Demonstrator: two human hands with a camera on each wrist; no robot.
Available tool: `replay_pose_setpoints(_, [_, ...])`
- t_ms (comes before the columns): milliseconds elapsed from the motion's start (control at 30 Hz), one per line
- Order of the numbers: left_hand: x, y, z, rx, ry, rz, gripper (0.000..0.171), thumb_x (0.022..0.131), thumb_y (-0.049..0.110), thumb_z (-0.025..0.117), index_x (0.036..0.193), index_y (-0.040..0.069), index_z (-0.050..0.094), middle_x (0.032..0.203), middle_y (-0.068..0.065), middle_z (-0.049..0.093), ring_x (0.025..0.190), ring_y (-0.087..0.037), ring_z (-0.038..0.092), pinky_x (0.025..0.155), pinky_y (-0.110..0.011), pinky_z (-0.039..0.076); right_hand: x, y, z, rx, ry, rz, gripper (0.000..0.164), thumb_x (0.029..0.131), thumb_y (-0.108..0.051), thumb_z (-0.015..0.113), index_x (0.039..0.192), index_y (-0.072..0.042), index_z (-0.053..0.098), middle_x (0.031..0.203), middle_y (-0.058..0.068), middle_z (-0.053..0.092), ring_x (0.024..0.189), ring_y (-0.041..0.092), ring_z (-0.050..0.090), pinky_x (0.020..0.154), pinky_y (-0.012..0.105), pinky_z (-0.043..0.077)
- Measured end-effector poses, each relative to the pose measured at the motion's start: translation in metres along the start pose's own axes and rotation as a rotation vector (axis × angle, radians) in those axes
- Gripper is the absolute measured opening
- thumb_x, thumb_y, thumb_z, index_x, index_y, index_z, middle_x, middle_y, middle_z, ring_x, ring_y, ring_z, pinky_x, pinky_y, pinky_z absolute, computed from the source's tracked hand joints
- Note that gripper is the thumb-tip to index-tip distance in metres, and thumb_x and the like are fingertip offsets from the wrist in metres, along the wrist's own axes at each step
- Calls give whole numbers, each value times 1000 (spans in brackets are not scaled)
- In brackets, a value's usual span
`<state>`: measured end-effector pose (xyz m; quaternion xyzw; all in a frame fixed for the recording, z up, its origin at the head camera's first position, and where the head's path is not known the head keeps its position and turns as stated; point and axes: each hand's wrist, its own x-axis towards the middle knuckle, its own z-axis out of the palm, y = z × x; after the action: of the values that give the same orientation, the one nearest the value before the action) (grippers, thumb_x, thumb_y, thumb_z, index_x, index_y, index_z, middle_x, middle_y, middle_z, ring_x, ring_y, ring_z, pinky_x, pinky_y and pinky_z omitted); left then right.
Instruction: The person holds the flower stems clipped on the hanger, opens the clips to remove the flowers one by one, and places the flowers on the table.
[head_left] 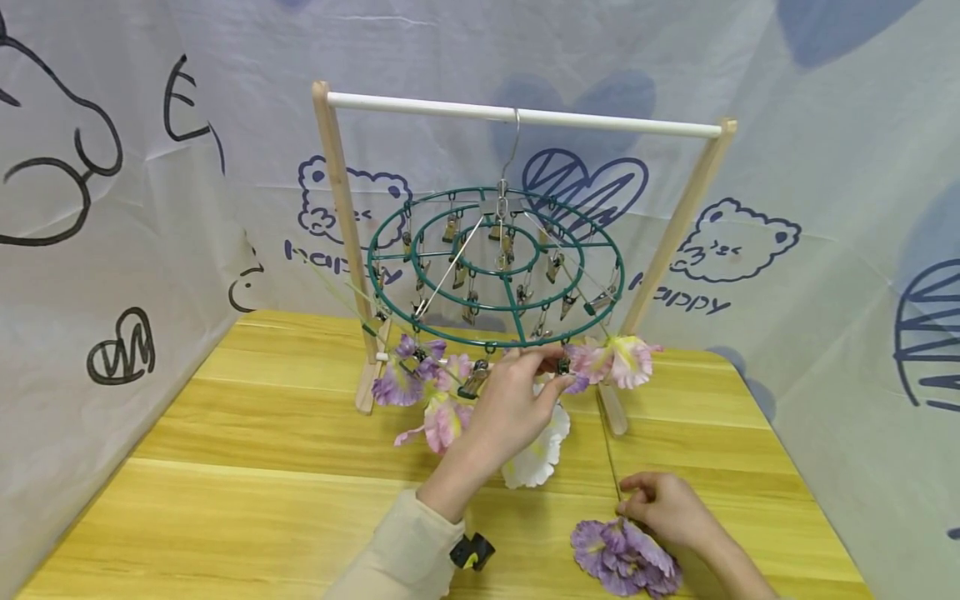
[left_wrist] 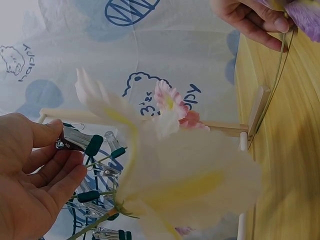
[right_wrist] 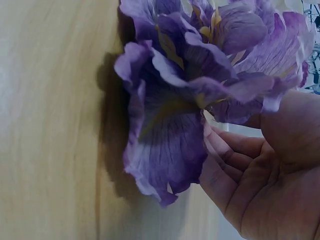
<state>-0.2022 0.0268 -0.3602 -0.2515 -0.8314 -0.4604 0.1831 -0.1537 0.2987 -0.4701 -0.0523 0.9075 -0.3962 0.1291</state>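
Note:
Between thumb and fingers, my left hand point(head_left: 517, 404) pinches a metal clip point(left_wrist: 79, 139) with dark green tips. That clip hangs at the near edge of a round green hanger point(head_left: 517, 310). Close by, a white artificial flower point(left_wrist: 200, 175) fills the middle of the left wrist view. Low at the right, my right hand point(head_left: 670, 506) grips the thin stem point(left_wrist: 281, 55) of a purple artificial flower point(head_left: 626, 557). Its ruffled head point(right_wrist: 170, 125) is near the tabletop, and the stem runs away toward the stand. Petals partly hide the right fingertips in the right wrist view.
A wooden stand with a white crossbar point(head_left: 525, 114) carries the hanger by a metal hook. Pink flowers point(head_left: 442, 421), a purple flower point(head_left: 400, 379) and a pink-yellow flower point(head_left: 628, 361) hang around its rim. A small black object point(head_left: 472, 552) is beside the left sleeve, over the wooden table point(head_left: 247, 492).

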Motion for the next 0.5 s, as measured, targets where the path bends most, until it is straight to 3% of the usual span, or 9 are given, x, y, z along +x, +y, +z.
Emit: replay_pose_setpoints(500, [0,2,1,3,2,-16,36,98,21,75,128,0,69,113,-10,75,104,-23,66,91,-32,57,0,0,-1,25,32,39,41,98,-19,73,125,11,65,81,2,68,70,16,62,55,25,52])
